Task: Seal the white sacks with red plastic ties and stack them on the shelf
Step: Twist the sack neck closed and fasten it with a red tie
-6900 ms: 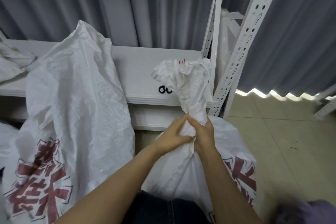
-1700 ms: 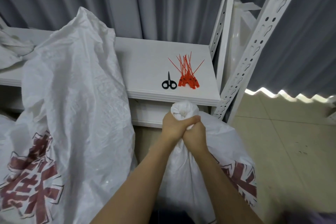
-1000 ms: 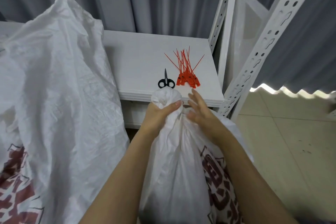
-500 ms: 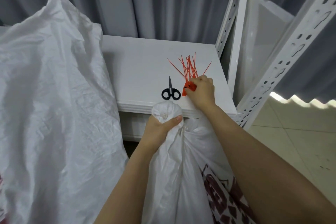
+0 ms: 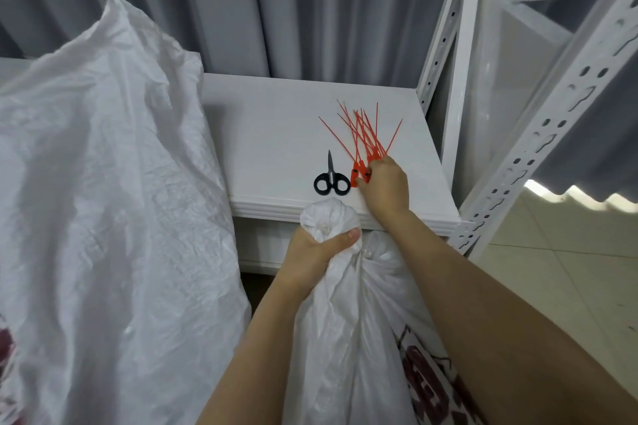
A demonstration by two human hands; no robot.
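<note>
My left hand (image 5: 312, 257) is clenched around the twisted neck of a white woven sack (image 5: 348, 331) with red printing, which stands in front of the white shelf (image 5: 276, 148). The bunched sack top pokes out above my fist. My right hand (image 5: 385, 185) reaches over the shelf edge, its fingertips pinching the flat heads of the red plastic ties (image 5: 366, 138) that lie in a fanned bundle there. Whether one tie is lifted free cannot be told.
Black-handled scissors (image 5: 330, 178) lie just left of the ties. A second, large white sack (image 5: 103, 200) leans against the shelf at the left. White perforated shelf posts (image 5: 538, 134) rise at the right, grey curtains hang behind, tiled floor lies at the lower right.
My right hand let go of the sack neck and reached up onto the shelf to the red ties. My left hand kept its grip on the twisted neck.
</note>
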